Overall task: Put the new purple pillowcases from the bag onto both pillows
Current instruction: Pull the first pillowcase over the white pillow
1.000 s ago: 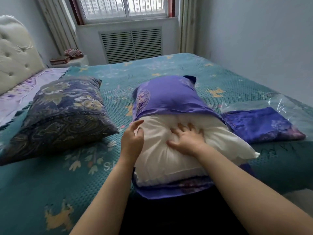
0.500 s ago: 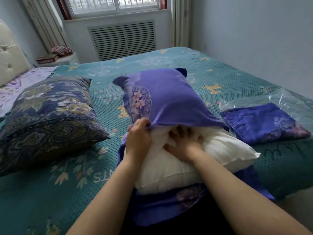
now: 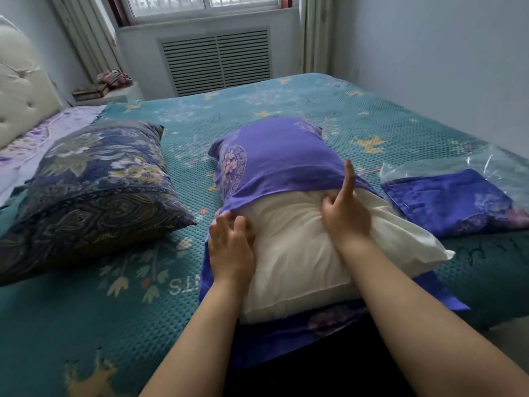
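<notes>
A white pillow point(image 3: 300, 253) lies on the bed in front of me, its far half inside a purple pillowcase point(image 3: 280, 161); the case's lower layer sticks out under the near end. My left hand point(image 3: 229, 245) grips the case's hem at the pillow's left side. My right hand point(image 3: 343, 216) pinches the hem on the right, index finger stretched out over the purple cloth. A second purple pillowcase point(image 3: 452, 202) lies folded on a clear plastic bag point(image 3: 492, 164) to the right. A second pillow point(image 3: 94, 190) in a dark patterned case lies to the left.
The bed has a teal patterned cover point(image 3: 286, 110). A padded white headboard point(image 3: 20, 90) stands at the far left, with a nightstand point(image 3: 108, 93) holding small items beside it. A grey wall point(image 3: 443, 67) runs along the bed's right side.
The raised covered end of the pillow has dropped back onto the bed. My hands have moved apart along the hem, the right one farther right with its index finger now stretched out.
</notes>
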